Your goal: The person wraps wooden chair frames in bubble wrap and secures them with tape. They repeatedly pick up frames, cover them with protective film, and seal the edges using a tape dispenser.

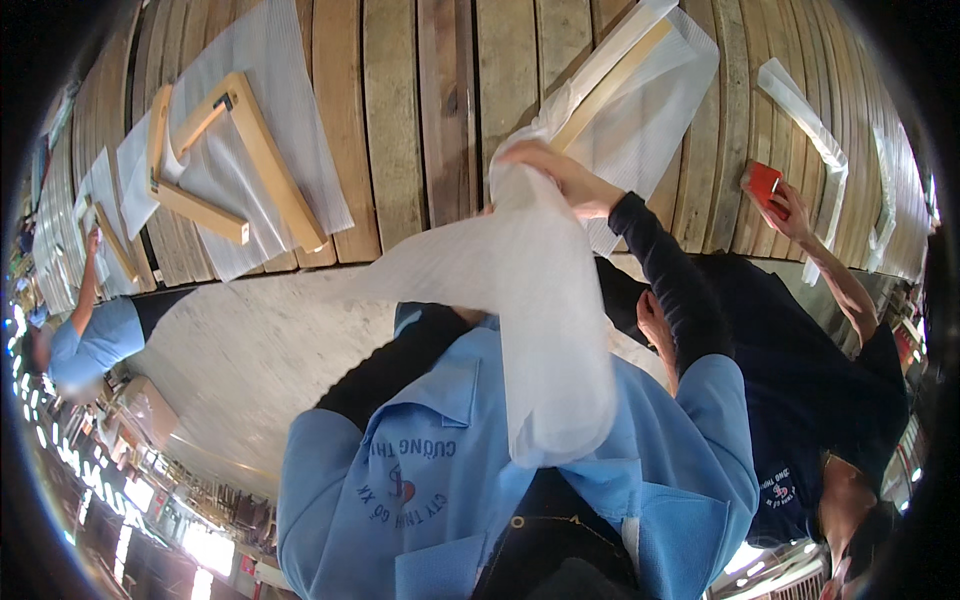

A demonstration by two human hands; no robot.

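Note:
A length of white foam sheet [555, 320] stands up in front of my chest, with a loose flap [430, 265] spreading to the left. Curled over the upper end of this sheet is my right hand [565, 178], closed on the foam at the near end of a light wooden piece [610, 88]. That piece lies slanted on the slatted table, partly wrapped in foam. Most of my left hand [487, 210] is behind the foam; only a bit of it shows, and its fingers cannot be made out.
Left on the slatted wooden table [390, 120], angled wooden frames [270, 150] lie on foam sheeting [300, 90]. Close on my right, a co-worker's hand [785, 210] holds a red object [763, 185] beside a foam-wrapped piece [810, 115]. Another person [100, 340] works at far left.

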